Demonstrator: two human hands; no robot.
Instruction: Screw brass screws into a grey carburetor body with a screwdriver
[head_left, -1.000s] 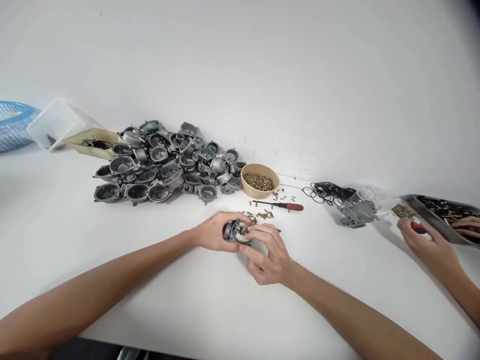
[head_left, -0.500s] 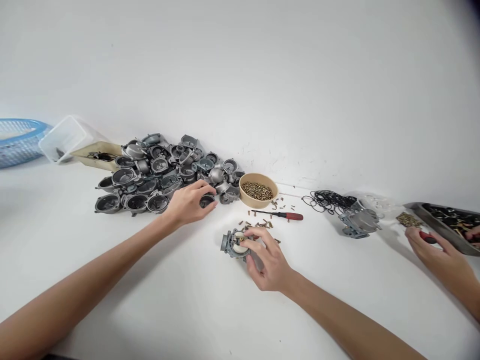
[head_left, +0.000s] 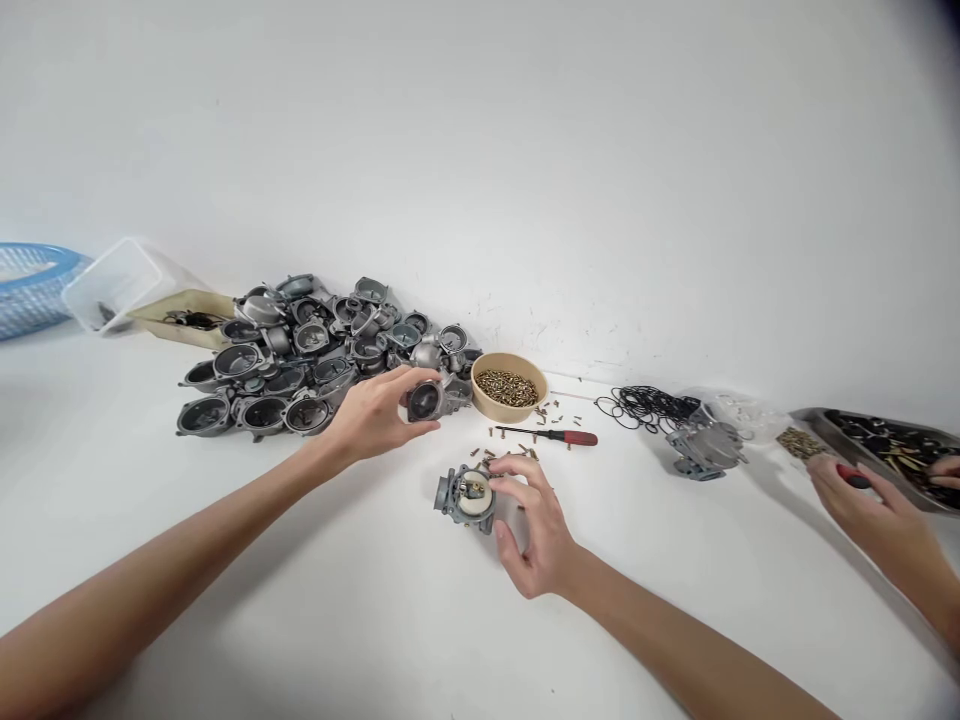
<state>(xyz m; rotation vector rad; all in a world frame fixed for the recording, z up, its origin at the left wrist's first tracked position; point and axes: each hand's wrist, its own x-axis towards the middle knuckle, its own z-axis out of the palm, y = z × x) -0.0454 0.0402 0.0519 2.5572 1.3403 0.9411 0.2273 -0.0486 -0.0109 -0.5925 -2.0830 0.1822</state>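
My left hand (head_left: 377, 412) has its thumb and fingers around a grey metal carburetor bowl (head_left: 425, 401) at the right end of a pile of such bowls (head_left: 309, 340). The bowl's round opening faces me. Below and to the right, a carburetor body (head_left: 448, 494) with a white ring-shaped float (head_left: 477, 498) lies on the table. Beside its right edge, my right hand (head_left: 541, 530) is open, thumb and fingers apart. Its fingertips are close to the float; whether they touch it I cannot tell. Brass screws (head_left: 529, 453) lie just behind this hand.
Behind are a tan tub (head_left: 508, 401) of screws and a red-handled screwdriver (head_left: 577, 438). Black rubber rings (head_left: 646, 406) and another carburetor (head_left: 705, 450) lie to the right. A co-worker's hand (head_left: 862, 500) holds a red-handled tool by a metal tray (head_left: 817, 425). Containers (head_left: 124, 285) stand left.
My left hand has closed around the bowl and tilted it so its opening faces me. My right fingers have drawn back from over the float to the carburetor's right edge.
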